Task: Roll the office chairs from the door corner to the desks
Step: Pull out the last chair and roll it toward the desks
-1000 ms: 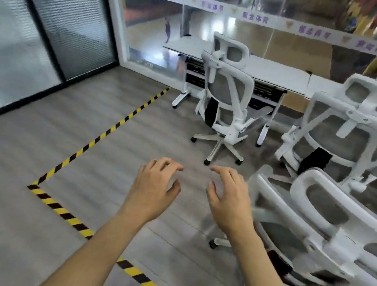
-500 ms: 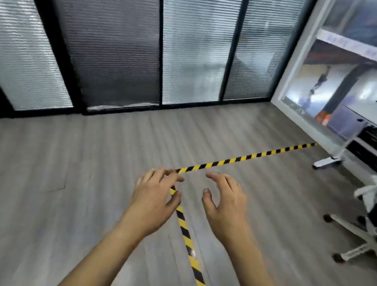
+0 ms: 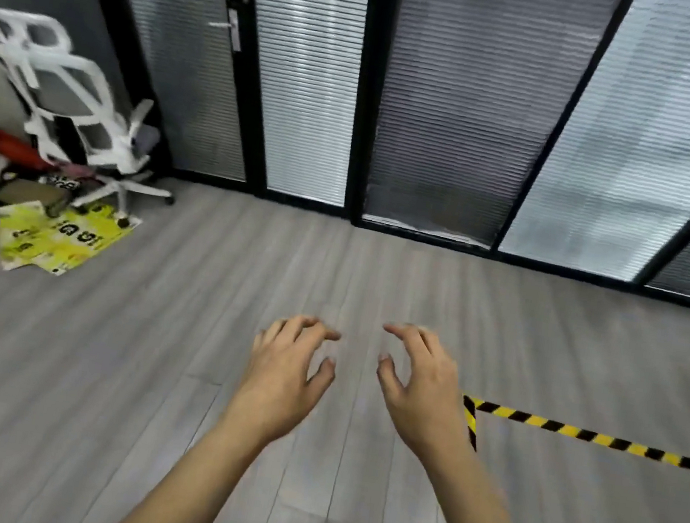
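White mesh-backed office chair (image 3: 75, 104), five-star castor base, tilted, door corner

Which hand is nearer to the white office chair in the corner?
Left. The left hand hovers right of the office chair, nearer the camera; the right hand is farther right.

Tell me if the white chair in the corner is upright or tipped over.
Upright: the white chair stands on its wheeled base, with backrest and headrest above it.
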